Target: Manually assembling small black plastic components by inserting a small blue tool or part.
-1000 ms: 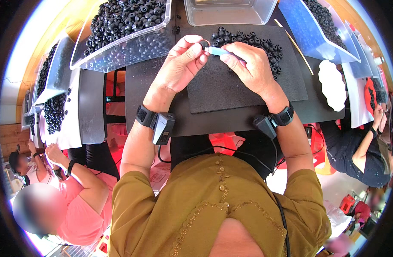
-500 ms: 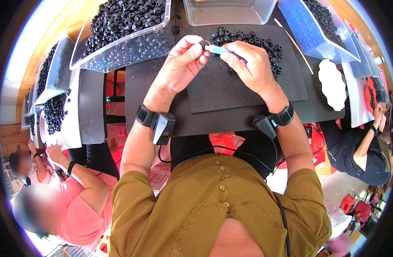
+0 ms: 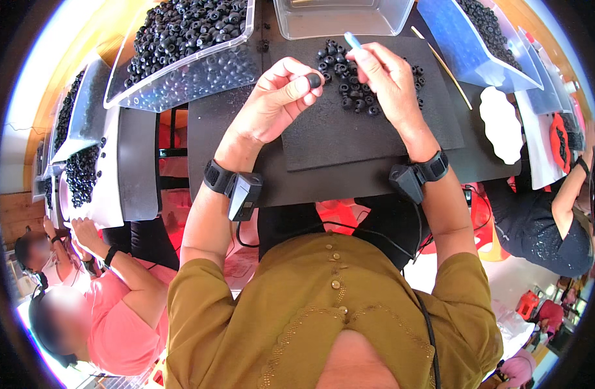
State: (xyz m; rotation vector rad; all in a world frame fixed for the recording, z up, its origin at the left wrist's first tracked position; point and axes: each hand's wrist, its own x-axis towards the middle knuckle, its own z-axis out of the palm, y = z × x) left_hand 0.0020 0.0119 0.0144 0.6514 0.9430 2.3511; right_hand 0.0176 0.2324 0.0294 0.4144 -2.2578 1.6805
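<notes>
Raised over the front of the table, my left hand (image 3: 276, 97) pinches a small round black piece (image 3: 314, 80) between thumb and fingers. To its right, my right hand (image 3: 387, 76) is closed around a slim tool with a light-blue end (image 3: 352, 41), which sticks up past the fingers; its kind I cannot make out. A loose pile of similar black pieces (image 3: 357, 102), several with a round hole, lies on a dark mat (image 3: 375, 144). My right hand hangs over this pile and hides part of it.
A clear bin (image 3: 181, 91) full of black pieces stands at the far left. Behind the mat is another clear bin (image 3: 340, 26), and a third bin (image 3: 469, 48) at the right. A thin wooden stick (image 3: 443, 68) and a white scalloped object (image 3: 502, 126) lie right. People work on both sides.
My right hand has drawn the tool away from the black piece, tipping its blue end upward. My left hand still holds the piece, whose smooth rounded side now shows.
</notes>
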